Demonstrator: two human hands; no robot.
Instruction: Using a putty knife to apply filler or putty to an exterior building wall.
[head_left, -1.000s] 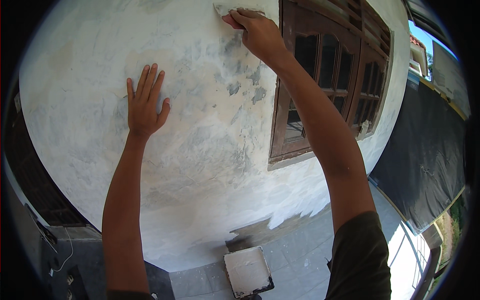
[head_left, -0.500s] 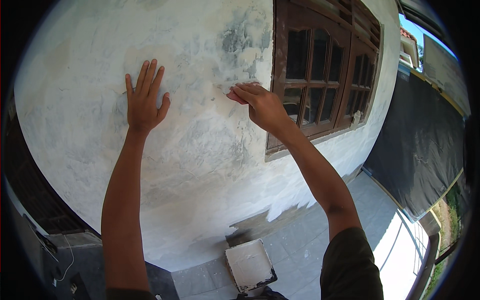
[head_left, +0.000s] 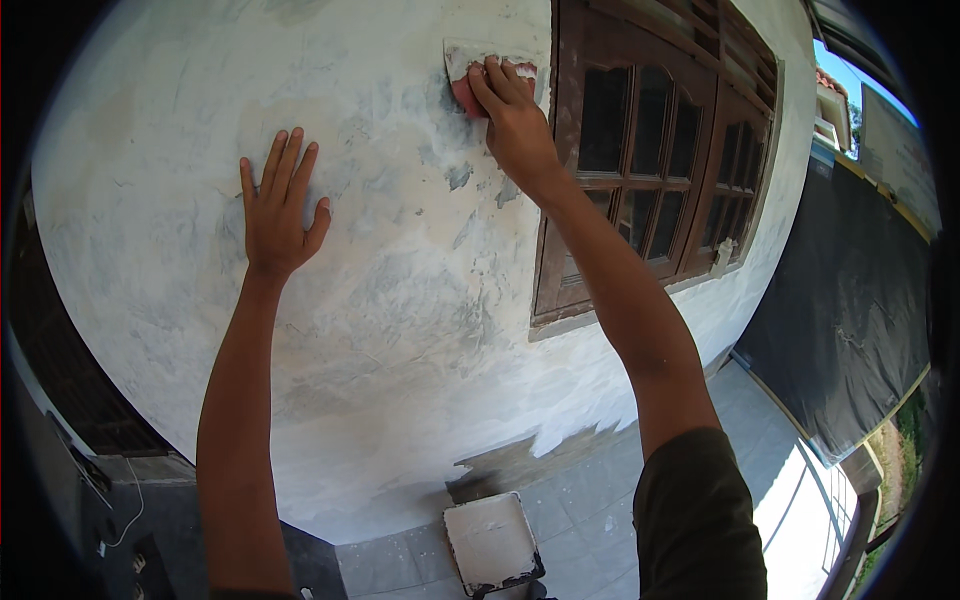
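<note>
My right hand (head_left: 515,125) grips a flat scraper (head_left: 462,92) with a reddish handle part and a pale, putty-smeared blade. The blade lies against the white, patchy wall (head_left: 380,250), high up and just left of the brown window frame (head_left: 562,120). Fingers of that hand press over the scraper and hide part of it. Farther left, my left hand (head_left: 277,220) rests flat on the wall with its fingers spread and holds nothing. Grey, bare patches show in the white coat between the hands.
A square tray of whitish paste (head_left: 492,540) stands on the grey tiled floor (head_left: 590,510) at the wall's foot. The window with glass panes (head_left: 650,130) is on the right, beside a black sheet (head_left: 840,300). A white cable (head_left: 135,510) lies at the lower left.
My right hand has moved up the wall with the scraper, and the blade now shows broad side on. The left hand stays flat on the wall.
</note>
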